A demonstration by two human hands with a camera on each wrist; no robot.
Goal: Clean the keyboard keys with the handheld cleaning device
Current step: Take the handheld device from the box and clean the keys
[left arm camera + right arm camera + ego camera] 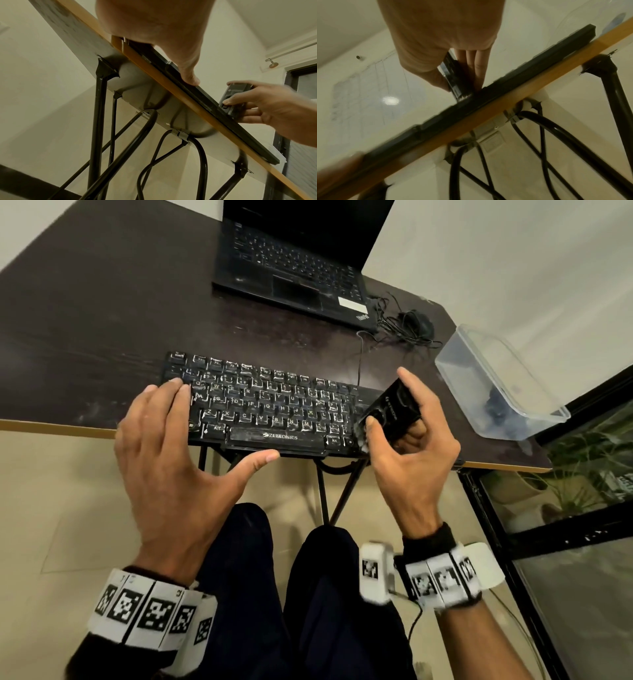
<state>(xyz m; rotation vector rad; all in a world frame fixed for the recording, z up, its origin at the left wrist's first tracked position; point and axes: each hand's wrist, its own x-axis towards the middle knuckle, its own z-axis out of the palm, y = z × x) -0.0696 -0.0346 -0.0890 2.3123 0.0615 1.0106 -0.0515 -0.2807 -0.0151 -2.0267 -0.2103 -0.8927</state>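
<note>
- Black, dusty Zebronics plastic keyboard (260, 405) lies at the dark table's (85, 337) near edge; left hand (171, 460), fingers flat on its left keys, seemingly steadies it
- Right hand (407, 450) grasps the small black boxy cleaning device (390, 412), nozzle down at the keyboard's right end, thumb on its button

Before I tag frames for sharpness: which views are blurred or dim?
Head view: sharp on the keyboard, wide-angle bending at edges. Left wrist view: dim, yellowish, right hand slightly smeared. Right wrist view: motion-blurred along the table edge.
</note>
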